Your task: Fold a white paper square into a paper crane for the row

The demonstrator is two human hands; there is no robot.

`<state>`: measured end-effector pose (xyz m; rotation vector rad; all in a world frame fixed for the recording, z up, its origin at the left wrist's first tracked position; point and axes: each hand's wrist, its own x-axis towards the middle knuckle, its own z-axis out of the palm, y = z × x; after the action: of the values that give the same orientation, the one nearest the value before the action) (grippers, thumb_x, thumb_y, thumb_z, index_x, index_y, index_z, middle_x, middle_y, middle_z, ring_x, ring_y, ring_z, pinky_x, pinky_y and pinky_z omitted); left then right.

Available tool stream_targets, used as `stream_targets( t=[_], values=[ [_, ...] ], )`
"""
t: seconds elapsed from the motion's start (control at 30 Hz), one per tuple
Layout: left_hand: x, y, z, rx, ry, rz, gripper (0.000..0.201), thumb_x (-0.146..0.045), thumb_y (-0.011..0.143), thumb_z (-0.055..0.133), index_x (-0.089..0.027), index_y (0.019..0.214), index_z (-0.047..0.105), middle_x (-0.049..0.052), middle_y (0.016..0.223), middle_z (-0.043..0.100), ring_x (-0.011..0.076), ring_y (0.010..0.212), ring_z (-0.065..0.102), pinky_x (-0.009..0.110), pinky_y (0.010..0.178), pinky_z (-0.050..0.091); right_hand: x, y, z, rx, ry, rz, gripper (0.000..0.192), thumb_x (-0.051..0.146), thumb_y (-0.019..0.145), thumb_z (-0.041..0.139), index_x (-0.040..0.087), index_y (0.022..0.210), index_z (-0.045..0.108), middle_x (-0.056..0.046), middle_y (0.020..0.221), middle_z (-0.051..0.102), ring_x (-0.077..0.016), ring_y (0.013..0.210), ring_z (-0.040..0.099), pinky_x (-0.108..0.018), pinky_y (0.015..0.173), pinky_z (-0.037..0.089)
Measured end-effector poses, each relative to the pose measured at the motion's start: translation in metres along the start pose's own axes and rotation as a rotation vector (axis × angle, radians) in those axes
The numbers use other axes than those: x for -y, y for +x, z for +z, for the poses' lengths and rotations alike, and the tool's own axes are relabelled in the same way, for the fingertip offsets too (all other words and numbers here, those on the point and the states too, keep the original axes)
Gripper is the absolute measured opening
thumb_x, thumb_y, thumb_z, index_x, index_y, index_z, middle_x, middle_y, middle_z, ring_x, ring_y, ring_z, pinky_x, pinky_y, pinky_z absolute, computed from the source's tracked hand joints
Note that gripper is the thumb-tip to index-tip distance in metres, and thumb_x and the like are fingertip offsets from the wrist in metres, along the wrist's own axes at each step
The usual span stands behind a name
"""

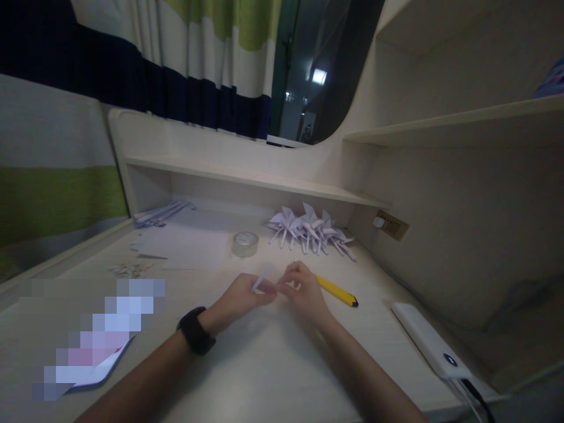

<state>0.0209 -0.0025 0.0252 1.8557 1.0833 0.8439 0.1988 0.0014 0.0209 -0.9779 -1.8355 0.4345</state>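
Strip (263, 278): paper, matt. Pinwheels (311, 226): paper, matt. Tape roll (245, 245): clear plastic, glossy. Curtain (207, 53): cloth, matt. Desktop (247, 376): smooth, faint sheen.

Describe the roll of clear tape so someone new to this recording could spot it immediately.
On the desk, look just beyond the left hand. The roll of clear tape lies flat there, between the white paper sheets and the cluster of paper pinwheels. Unlike those neighbours, it is a round, see-through ring.
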Motion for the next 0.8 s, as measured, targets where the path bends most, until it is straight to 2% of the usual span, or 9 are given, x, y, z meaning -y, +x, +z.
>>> stream_targets(
  t=[0.13,0.2,0.27,0.3,0.4,0.47,0.53,0.67,0.8],
  values=[
    [0.000,-0.001,-0.005,0.006,-0.085,-0.045,0.033,-0.039,0.073,0.064,-0.012,0.090,0.074,0.009,0.087,0.074,0.0220,0.076,0.065,0.029,0.068,0.046,0.003,0.001,-0.009,0.009,0.128,-0.023,0.007,0.023,0.071,0.073,0.022,0.065,0.070,-0.001,0.078,0.055,-0.0151,0.074,0.054,-0.027,0.064,0.041],
    [0.006,0.001,-0.005,-0.007,-0.031,-0.042,0.032,-0.037,0.072,0.065,-0.012,0.089,0.074,0.010,0.089,0.074,0.0233,0.080,0.066,0.030,0.070,0.047,0.003,0.002,-0.013,-0.003,0.272,-0.003,0.008,0.026,0.072,0.073,0.022,0.066,0.069,-0.002,0.083,0.059,-0.0160,0.079,0.055,-0.028,0.069,0.043],
    [0.013,0.002,-0.004,-0.041,0.101,-0.010,0.026,-0.033,0.072,0.064,-0.014,0.086,0.073,0.009,0.090,0.074,0.0238,0.082,0.067,0.030,0.073,0.047,0.002,0.002,-0.015,-0.032,0.428,0.052,0.004,0.027,0.074,0.072,0.023,0.075,0.070,-0.003,0.091,0.061,-0.0168,0.084,0.056,-0.029,0.072,0.044],
    [0.016,0.002,-0.002,-0.062,0.181,0.012,0.024,-0.032,0.073,0.062,-0.015,0.086,0.073,0.009,0.091,0.074,0.0238,0.083,0.067,0.031,0.075,0.047,0.002,0.002,-0.015,-0.050,0.496,0.083,0.008,0.027,0.075,0.071,0.025,0.083,0.070,-0.003,0.094,0.062,-0.0170,0.086,0.057,-0.029,0.073,0.045],
    [0.018,0.000,0.005,-0.116,0.399,0.084,0.021,-0.027,0.079,0.054,-0.018,0.088,0.071,0.007,0.092,0.073,0.0236,0.088,0.065,0.031,0.079,0.046,0.004,0.003,-0.008,-0.056,0.626,0.132,0.037,0.024,0.071,0.074,0.030,0.106,0.065,-0.003,0.103,0.064,-0.0177,0.091,0.059,-0.028,0.073,0.047],
    [0.016,-0.003,0.010,-0.143,0.515,0.110,0.021,-0.024,0.082,0.050,-0.017,0.090,0.068,0.008,0.090,0.070,0.0234,0.087,0.064,0.032,0.079,0.045,0.008,0.003,-0.001,-0.049,0.627,0.133,0.052,0.022,0.065,0.077,0.031,0.114,0.060,-0.003,0.105,0.064,-0.0188,0.092,0.060,-0.029,0.071,0.049],
    [0.013,-0.007,0.014,-0.157,0.612,0.125,0.022,-0.022,0.085,0.047,-0.016,0.094,0.066,0.008,0.090,0.067,0.0229,0.087,0.063,0.031,0.079,0.045,0.014,0.002,0.006,-0.075,0.550,0.159,0.058,0.020,0.064,0.076,0.030,0.118,0.058,-0.003,0.101,0.065,-0.0181,0.085,0.063,-0.029,0.069,0.051],
    [0.006,-0.013,0.018,-0.143,0.729,0.116,0.025,-0.019,0.086,0.046,-0.019,0.105,0.062,0.008,0.095,0.061,0.0220,0.089,0.062,0.030,0.078,0.044,0.024,-0.001,0.014,-0.130,0.306,0.239,0.055,0.019,0.069,0.069,0.026,0.122,0.056,0.000,0.086,0.067,-0.0126,0.060,0.063,-0.026,0.059,0.052],
    [0.001,-0.017,0.020,-0.163,0.791,0.100,0.026,-0.017,0.088,0.044,-0.019,0.109,0.059,0.008,0.095,0.057,0.0218,0.081,0.062,0.031,0.072,0.044,0.027,-0.004,0.013,-0.098,0.287,0.309,0.055,0.019,0.070,0.064,0.023,0.125,0.054,0.001,0.076,0.067,-0.0136,0.054,0.063,-0.025,0.052,0.052]
  ],
)
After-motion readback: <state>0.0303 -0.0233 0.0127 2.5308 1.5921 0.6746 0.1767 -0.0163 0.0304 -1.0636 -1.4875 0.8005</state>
